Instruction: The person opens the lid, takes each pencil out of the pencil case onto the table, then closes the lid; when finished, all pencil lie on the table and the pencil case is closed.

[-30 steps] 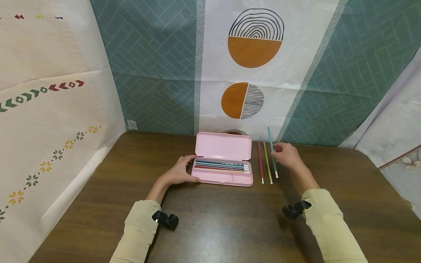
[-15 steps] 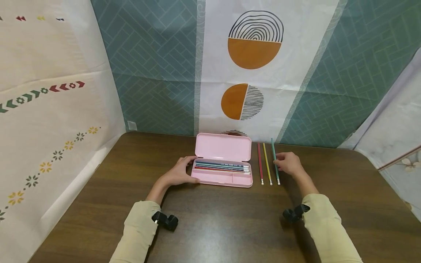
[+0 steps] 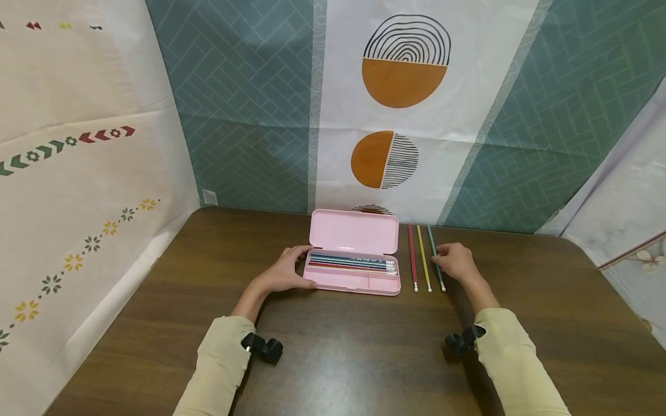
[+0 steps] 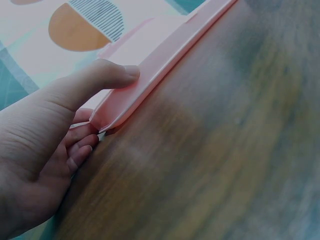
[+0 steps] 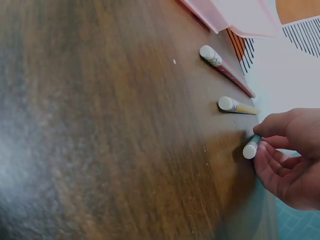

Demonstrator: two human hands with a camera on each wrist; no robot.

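Green pencil (image 3: 439, 274) lies pinched between the right fingers (image 5: 274, 125), while the left fingers (image 4: 82, 133) grip the pink case (image 3: 340, 280).

Counter (image 3: 364, 329) before me: brown, wood-grained, shiny patch | pink pencil case (image 3: 340, 281) on it, lid open | red pencil (image 3: 413, 258), yellow pencil (image 3: 424, 258) to its right, apart | green pencil (image 3: 440, 276) in my right grip (image 3: 455, 261), counter contact unclear
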